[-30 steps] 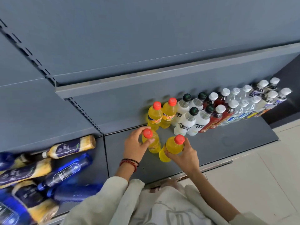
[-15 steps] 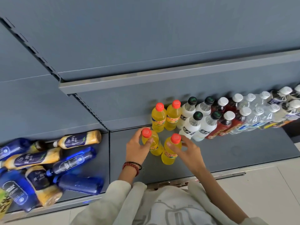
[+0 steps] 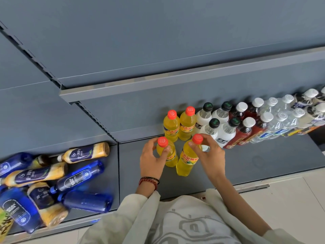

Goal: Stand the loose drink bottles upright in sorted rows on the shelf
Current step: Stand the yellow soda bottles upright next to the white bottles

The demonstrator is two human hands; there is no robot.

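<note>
Yellow bottles (image 3: 186, 162), 2, glossy plastic, red-capped, in grasping fingers (image 3: 165, 153) of left hand (image 3: 151, 162), right hand (image 3: 211, 155)

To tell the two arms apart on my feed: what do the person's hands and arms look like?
Both hands are bare, no gloves: left hand, right hand. The left wrist carries two bracelets, one dark, one red. Loose cream sleeves leave both forearms uncovered: left sleeve, right sleeve.
</note>
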